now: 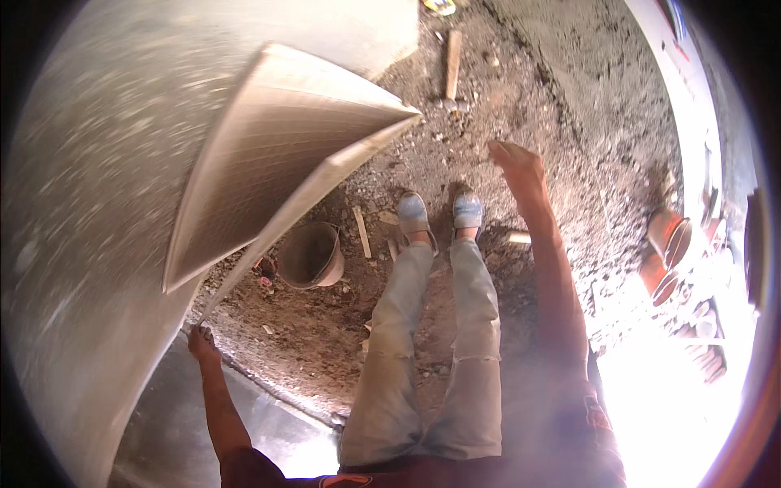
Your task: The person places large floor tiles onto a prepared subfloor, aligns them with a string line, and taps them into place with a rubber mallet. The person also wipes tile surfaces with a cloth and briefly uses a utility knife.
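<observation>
A large flat tile (332, 172), seen almost edge-on, slants from the middle of the view down to the lower left. My left hand (203, 342) is closed on its near end. Beside the wall stands another large tile (260, 154), its grid-ribbed side showing and its far corner by the edge-on one. My right hand (517, 161) is raised over the rubble, apart from the tiles, its fingers loosely bent and nothing visible in them. Between the tiles and my feet sits a dark bucket (321, 259).
A hammer (452, 69) lies on the rubble floor (439, 163) ahead of my shoes. Near the bucket is a wood strip (362, 233). Orange buckets (670, 237) lie at the right, beside strong glare. A smooth grey wall (89, 179) rises on the left.
</observation>
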`<state>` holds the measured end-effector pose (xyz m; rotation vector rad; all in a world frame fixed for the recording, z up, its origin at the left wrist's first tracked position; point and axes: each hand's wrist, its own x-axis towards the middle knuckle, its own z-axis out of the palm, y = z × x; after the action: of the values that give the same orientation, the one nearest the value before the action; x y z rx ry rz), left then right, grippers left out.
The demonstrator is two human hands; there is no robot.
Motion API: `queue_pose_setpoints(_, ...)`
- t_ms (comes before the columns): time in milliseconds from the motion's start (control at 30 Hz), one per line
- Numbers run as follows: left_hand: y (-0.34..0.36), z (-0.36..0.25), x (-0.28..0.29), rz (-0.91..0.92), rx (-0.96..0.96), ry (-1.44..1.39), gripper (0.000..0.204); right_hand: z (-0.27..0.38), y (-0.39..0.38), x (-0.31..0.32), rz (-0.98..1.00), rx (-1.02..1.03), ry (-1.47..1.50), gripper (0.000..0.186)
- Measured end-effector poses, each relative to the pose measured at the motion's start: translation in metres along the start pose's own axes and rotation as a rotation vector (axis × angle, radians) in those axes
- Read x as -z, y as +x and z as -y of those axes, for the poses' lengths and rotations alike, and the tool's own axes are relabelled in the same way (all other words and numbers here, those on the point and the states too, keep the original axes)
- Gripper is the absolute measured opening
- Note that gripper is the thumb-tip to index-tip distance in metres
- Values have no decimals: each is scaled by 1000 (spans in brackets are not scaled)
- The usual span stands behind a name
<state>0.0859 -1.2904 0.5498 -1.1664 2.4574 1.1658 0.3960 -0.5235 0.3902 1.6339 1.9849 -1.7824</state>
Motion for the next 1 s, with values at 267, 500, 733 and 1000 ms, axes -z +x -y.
queue_pose_setpoints(267,-47,30,16,137,50,-38,19,119,38,-70,594,-450,-236,40)
queue_pose_setpoints(500,-54,27,35,254,291,53,17,120,33,-90,620,-578,-369,15)
queue_pose_setpoints(733,38,-12,-24,762,279,1089,20,118,44,-111,621,-660,-409,11)
queue_pose_setpoints(1000,100,37,-86,837,27,1525,39,123,41,-118,628,-642,-496,16)
